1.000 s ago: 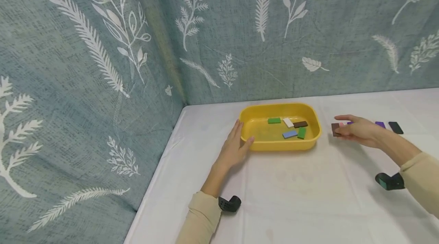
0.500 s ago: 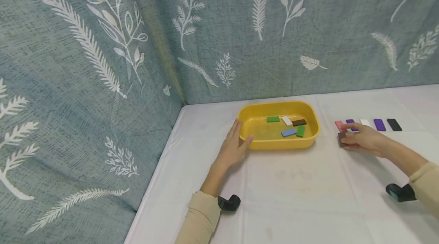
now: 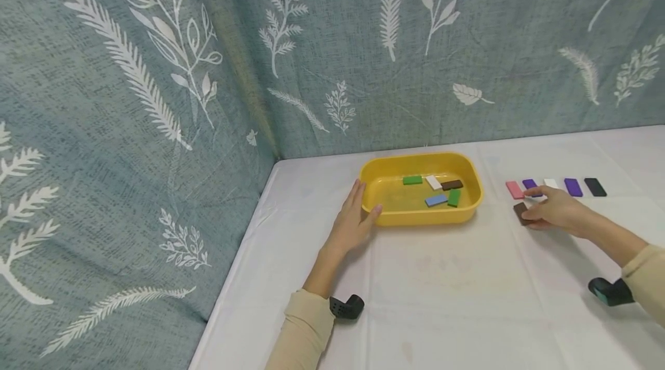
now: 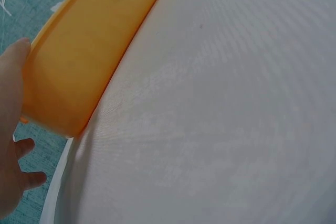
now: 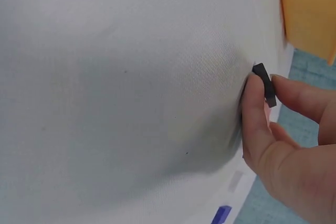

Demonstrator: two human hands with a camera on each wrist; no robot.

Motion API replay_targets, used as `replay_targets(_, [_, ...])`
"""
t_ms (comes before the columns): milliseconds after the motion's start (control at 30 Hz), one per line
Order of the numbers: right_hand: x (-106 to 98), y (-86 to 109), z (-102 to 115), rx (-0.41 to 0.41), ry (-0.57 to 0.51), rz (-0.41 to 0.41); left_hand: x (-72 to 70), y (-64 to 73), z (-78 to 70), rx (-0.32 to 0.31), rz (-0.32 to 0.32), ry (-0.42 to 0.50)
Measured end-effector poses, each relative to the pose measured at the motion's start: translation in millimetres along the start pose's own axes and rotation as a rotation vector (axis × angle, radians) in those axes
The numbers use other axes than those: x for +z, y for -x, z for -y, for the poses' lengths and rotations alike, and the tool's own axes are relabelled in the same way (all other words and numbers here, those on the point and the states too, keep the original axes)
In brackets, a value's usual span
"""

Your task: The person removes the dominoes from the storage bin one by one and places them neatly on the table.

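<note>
My right hand (image 3: 561, 211) pinches a dark brown domino-like tile (image 3: 520, 213) between thumb and fingers, low at the table just in front of a row of tiles. Seen from the right wrist, the tile (image 5: 265, 85) looks almost black, its end sticking out past the fingertips. My left hand (image 3: 350, 228) rests against the left end of a yellow tray (image 3: 426, 219), fingers extended along its side and thumb at the front corner. Inside the tray lie a green tile (image 3: 413, 180), a white tile (image 3: 433, 182), a brown tile (image 3: 452, 185), a blue tile (image 3: 436, 200) and another green tile (image 3: 454, 197).
Behind my right hand runs a row: a pink tile (image 3: 515, 190), a purple tile (image 3: 531, 184), a partly hidden white tile (image 3: 550, 183), another purple tile (image 3: 573, 187) and a black tile (image 3: 594, 187). A patterned curtain (image 3: 363, 70) borders the white-covered table (image 3: 441, 301).
With the brown tile, my right hand has come nearer and slightly right from the row's left end, uncovering the pink tile. My left hand stays at the tray.
</note>
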State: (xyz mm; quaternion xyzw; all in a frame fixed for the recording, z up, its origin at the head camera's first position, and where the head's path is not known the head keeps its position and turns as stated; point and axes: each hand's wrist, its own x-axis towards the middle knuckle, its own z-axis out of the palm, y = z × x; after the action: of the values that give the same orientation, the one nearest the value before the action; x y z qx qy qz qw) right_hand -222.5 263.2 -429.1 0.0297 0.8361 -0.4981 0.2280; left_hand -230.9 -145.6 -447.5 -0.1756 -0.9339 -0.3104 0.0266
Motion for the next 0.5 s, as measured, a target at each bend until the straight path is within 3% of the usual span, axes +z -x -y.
replay_targets(500, [0.2, 5.0, -3.3, 0.002, 0.128, -0.076, -0.2, 0.7, -1.6, -0.002, 0.002, -0.005])
